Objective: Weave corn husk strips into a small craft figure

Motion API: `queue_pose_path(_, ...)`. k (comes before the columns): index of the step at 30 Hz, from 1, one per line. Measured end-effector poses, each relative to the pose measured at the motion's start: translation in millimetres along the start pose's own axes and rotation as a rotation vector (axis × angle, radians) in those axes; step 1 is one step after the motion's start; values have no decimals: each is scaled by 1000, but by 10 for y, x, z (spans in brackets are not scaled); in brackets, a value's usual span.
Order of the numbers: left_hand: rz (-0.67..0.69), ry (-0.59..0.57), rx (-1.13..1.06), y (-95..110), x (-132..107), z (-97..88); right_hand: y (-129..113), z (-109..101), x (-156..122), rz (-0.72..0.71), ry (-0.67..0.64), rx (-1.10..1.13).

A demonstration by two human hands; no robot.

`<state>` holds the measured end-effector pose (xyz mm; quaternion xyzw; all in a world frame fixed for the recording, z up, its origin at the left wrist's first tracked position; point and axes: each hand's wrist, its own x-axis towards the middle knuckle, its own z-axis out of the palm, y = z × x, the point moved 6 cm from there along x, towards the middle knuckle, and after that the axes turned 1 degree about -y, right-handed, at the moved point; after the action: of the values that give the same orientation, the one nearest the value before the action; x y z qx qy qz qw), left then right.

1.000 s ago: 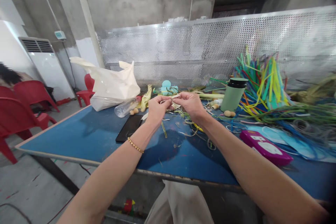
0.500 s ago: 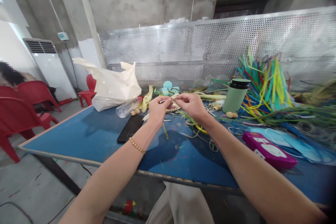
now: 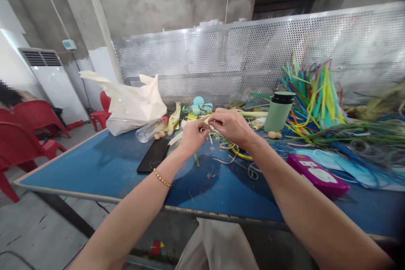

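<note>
Over the far middle of the blue table [image 3: 110,164], my left hand [image 3: 194,135] and my right hand [image 3: 232,125] meet at the fingertips. Both are closed in a pinch on a thin pale strip, most of which the fingers hide. Pale plant-like strips [image 3: 202,118] show just behind them. Loose green and pale strands [image 3: 226,145] lie below my right hand. Left of my left hand are a black phone [image 3: 153,156], a clear plastic bottle [image 3: 148,131] and small tan rounded pieces [image 3: 160,135].
A white plastic bag [image 3: 136,103] stands at the back left. To the right are a green tumbler [image 3: 279,114], a bundle of coloured strips [image 3: 319,97], a purple box [image 3: 316,175] and blue face masks [image 3: 340,162]. A perforated metal panel [image 3: 196,63] borders the back.
My hands have drawn closer together, and the right hand has turned over the fingertips. The pale strip seen between the fingers earlier is now mostly hidden. The view has shifted slightly.
</note>
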<state>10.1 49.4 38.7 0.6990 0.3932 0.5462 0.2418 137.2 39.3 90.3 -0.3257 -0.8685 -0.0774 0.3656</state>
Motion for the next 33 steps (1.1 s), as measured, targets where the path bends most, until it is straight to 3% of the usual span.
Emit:
queue_pose_path(6,-150,-103,-313,65,-40,39,375,41,-44,309,-1,641)
queue_pose_path(12,-150,-48,-525,109,-49,2,429,233,-96,487,-45,913)
queue_pose_path(18,-168,10,-622,49,-8,-28,311,237,-74,427,-50,860)
queue_pose_path(24,-221,96,-681,4,7,-72,206,172,-14,332,31,777)
queue_pose_path(33,-185,149,-603,75,-18,-95,169,151,8,327,69,598)
